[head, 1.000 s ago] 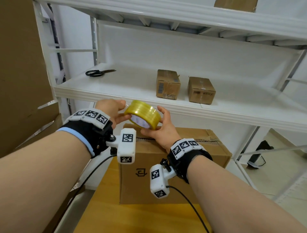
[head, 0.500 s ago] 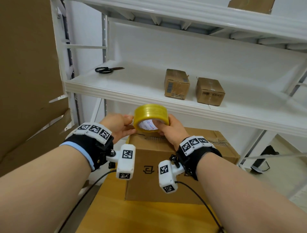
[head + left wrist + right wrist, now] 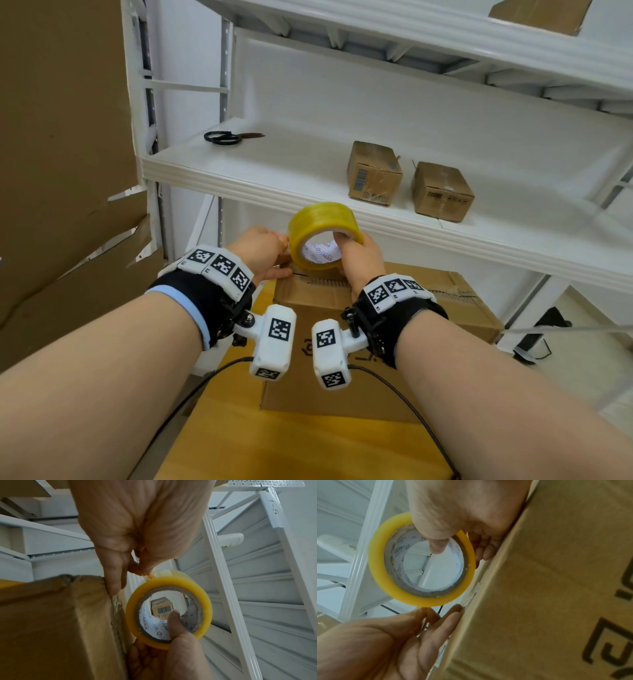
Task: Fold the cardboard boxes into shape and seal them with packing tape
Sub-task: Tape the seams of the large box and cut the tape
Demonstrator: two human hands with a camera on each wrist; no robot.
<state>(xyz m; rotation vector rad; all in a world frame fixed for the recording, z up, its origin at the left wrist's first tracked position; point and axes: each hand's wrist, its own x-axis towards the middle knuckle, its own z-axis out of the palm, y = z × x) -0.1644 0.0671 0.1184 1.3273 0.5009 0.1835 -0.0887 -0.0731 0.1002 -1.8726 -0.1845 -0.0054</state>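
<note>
My right hand (image 3: 346, 255) grips a yellow roll of packing tape (image 3: 322, 219), thumb inside its core and fingers underneath. The roll is held just above the far left top edge of a closed brown cardboard box (image 3: 376, 346), which stands on a wooden table (image 3: 291, 445). At the roll's left side my left hand (image 3: 279, 251) pinches the tape's free end. In the left wrist view that pinch (image 3: 145, 572) is at the top of the roll (image 3: 204, 599), with a lower finger touching the box's corner (image 3: 51, 622). The right wrist view shows the roll (image 3: 376, 561) beside the box's side (image 3: 547, 588).
A white metal shelf (image 3: 274, 178) runs just behind and above the box. It carries black scissors (image 3: 226, 137) at the left and two small taped boxes (image 3: 375, 174) (image 3: 442, 192) at the right. Flat cardboard sheets (image 3: 61, 137) lean at the left.
Both hands have brought the roll down toward the box's far left top edge. The roll has turned so its core faces me, and my right thumb now sits inside it.
</note>
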